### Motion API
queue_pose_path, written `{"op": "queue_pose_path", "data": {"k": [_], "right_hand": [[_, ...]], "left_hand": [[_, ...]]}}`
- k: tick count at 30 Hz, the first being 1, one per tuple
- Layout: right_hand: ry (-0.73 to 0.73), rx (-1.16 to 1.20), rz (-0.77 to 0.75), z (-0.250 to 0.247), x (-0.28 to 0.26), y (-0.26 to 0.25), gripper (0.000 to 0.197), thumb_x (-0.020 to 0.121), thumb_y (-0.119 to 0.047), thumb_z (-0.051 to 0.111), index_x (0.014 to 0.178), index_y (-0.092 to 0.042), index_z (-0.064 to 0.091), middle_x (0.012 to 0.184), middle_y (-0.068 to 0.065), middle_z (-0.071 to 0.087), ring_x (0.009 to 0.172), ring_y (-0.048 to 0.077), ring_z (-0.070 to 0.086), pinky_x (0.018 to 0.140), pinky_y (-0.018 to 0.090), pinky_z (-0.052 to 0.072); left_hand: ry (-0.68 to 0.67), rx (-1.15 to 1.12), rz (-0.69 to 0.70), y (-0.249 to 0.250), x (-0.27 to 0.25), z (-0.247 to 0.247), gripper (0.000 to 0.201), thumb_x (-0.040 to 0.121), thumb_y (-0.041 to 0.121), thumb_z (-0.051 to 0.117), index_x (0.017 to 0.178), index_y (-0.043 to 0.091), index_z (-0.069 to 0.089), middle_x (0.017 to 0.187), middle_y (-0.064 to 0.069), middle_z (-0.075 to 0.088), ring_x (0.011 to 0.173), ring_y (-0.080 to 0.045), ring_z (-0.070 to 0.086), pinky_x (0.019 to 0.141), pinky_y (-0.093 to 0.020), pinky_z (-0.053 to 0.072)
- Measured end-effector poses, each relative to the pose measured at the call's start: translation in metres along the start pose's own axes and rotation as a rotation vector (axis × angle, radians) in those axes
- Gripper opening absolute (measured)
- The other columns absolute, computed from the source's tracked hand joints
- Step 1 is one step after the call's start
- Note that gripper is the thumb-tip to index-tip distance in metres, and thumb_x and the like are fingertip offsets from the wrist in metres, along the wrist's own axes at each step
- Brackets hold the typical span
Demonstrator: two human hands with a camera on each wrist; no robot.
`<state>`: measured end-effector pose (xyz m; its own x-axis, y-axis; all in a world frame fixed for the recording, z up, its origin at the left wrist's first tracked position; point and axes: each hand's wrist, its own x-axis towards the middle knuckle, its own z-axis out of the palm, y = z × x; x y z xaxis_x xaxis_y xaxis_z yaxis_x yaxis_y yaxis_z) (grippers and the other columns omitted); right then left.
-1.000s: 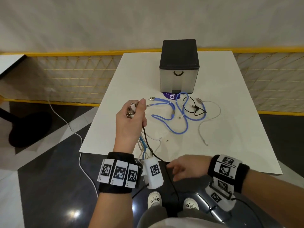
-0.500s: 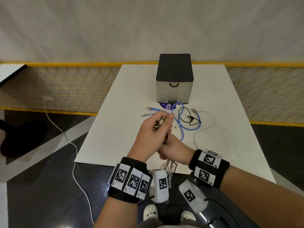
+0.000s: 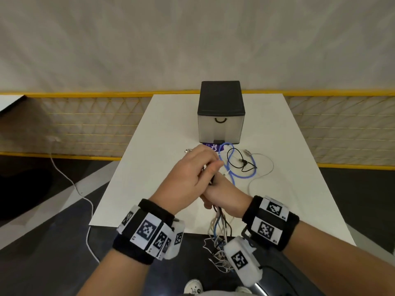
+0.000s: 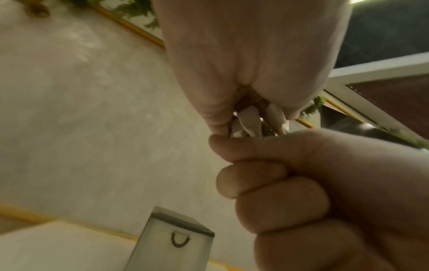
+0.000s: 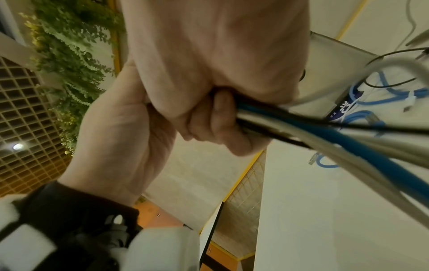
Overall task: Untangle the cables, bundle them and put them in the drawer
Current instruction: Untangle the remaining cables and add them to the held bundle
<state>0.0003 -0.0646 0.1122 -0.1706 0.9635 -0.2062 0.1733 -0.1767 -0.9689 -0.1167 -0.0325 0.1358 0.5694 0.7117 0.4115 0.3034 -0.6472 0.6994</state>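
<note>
Head view: the left hand point(image 3: 188, 180) is closed round the plug ends of a gathered bunch of cables point(image 3: 219, 227), held just above the near part of the white table point(image 3: 149, 167), w/ the right hand point(image 3: 224, 193) closed round the same bunch directly below it, touching; the strands are seen hanging off the near table edge in a loose mess. More cables are left on the table, near the hands: a blue cable point(image 3: 243, 174), a thin black cable point(image 3: 237, 159) and a pale cable point(image 3: 263, 174), looped over one another just in front of the drawer box point(image 3: 221, 116), whose drawer is shut. Left wrist view: white connectors point(image 4: 250, 121) are pinched at the fingertips of the left hand, the right fist point(image 4: 301, 183) being curled tight right under them. Right wrist view: blue, pale and black strands point(image 5: 348, 139) are clamped in the right hand's curled fingers point(image 5: 220, 117) and fan out toward the table. Step in hand, as judged: gathering/aligning ends, i.e. untangling + bundling not yet done. Next move prob. calls for the bunch to be drawn straight through the right fist, w/ slack kept so knots aren't pulled tight, & the table cables still need adding
</note>
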Motion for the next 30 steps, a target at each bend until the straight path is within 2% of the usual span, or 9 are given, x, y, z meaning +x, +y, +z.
{"op": "queue_pose_path", "data": {"k": [3,6,8,12,16,19,23,27,30], "right_hand": [[0.025,0.074,0.016,0.002,0.006,-0.003,0.019,0.088,-0.007,0.043,0.071,-0.012,0.039,0.052,-0.002,0.027,0.046,0.012,0.023,0.045,0.025,0.022],[0.014,-0.060,-0.027,0.003,0.014,-0.005,0.026,0.086,0.006,0.041,0.067,-0.012,0.038,0.051,-0.002,0.031,0.046,0.012,0.025,0.048,0.029,0.024],[-0.014,-0.074,-0.074,0.004,0.019,-0.009,0.025,0.084,0.009,0.047,0.075,-0.014,0.044,0.056,-0.003,0.040,0.046,0.007,0.034,0.044,0.025,0.029],[-0.129,-0.066,-0.140,0.009,0.024,-0.004,0.019,0.073,0.009,0.063,0.081,-0.004,0.051,0.063,0.002,0.048,0.054,0.009,0.046,0.050,0.023,0.040],[-0.140,-0.153,-0.058,0.006,0.030,0.016,0.030,0.073,0.001,0.064,0.061,-0.008,0.038,0.057,0.003,0.034,0.052,0.013,0.033,0.057,0.031,0.032],[-0.075,-0.129,-0.089,0.013,0.033,0.023,0.045,0.072,0.002,0.060,0.053,-0.020,0.026,0.049,-0.009,0.026,0.049,0.010,0.022,0.053,0.028,0.024],[-0.089,-0.108,-0.136,0.019,0.038,0.036,0.047,0.073,0.002,0.059,0.053,-0.024,0.026,0.049,-0.012,0.026,0.049,0.007,0.023,0.052,0.027,0.025],[-0.240,-0.274,-0.056,0.003,0.039,0.072,0.034,0.079,-0.009,0.068,0.062,-0.022,0.041,0.059,-0.009,0.043,0.053,0.007,0.041,0.057,0.023,0.037],[-0.523,-0.575,0.082,-0.013,0.034,0.099,0.031,0.074,-0.014,0.076,0.098,-0.017,0.057,0.098,-0.003,0.058,0.090,0.013,0.055,0.082,0.028,0.045]], "left_hand": [[0.176,-0.392,-0.170,0.002,-0.001,-0.001,0.057,0.087,0.039,0.068,0.138,0.035,0.044,0.130,0.006,0.057,0.117,-0.019,0.062,0.099,-0.037,0.050],[0.270,-0.522,-0.322,-0.005,0.000,0.004,0.096,0.065,0.027,0.091,0.140,0.050,0.035,0.130,0.003,0.057,0.113,-0.018,0.065,0.095,-0.033,0.053],[0.243,-0.430,-0.357,-0.010,0.002,0.008,0.078,0.069,0.013,0.089,0.128,0.045,0.048,0.110,0.006,0.063,0.098,-0.009,0.068,0.085,-0.021,0.053],[0.374,-0.398,-0.331,-0.019,0.009,0.007,0.020,0.093,0.006,0.066,0.096,0.022,0.055,0.078,0.011,0.060,0.069,-0.023,0.069,0.069,-0.023,0.053],[0.458,-0.563,-0.340,-0.020,0.016,-0.003,0.015,0.098,0.004,0.058,0.096,0.018,0.051,0.063,0.005,0.051,0.049,-0.017,0.051,0.053,-0.034,0.054],[0.447,-0.698,-0.335,-0.017,0.020,-0.005,0.023,0.095,0.010,0.062,0.109,0.027,0.056,0.076,-0.002,0.050,0.050,-0.016,0.044,0.042,-0.024,0.039],[0.451,-0.789,-0.338,-0.013,0.028,-0.007,0.014,0.088,0.030,0.063,0.087,0.022,0.052,0.073,-0.015,0.030,0.043,-0.011,0.024,0.039,-0.016,0.022],[0.557,-0.796,-0.394,-0.024,0.029,-0.017,0.014,0.099,0.027,0.055,0.087,0.021,0.052,0.069,0.001,0.043,0.040,-0.008,0.024,0.039,-0.015,0.019],[0.563,-0.783,-0.408,-0.032,0.027,-0.028,0.012,0.095,0.031,0.057,0.106,0.025,0.059,0.070,0.001,0.044,0.042,-0.008,0.026,0.039,-0.016,0.022]]}}
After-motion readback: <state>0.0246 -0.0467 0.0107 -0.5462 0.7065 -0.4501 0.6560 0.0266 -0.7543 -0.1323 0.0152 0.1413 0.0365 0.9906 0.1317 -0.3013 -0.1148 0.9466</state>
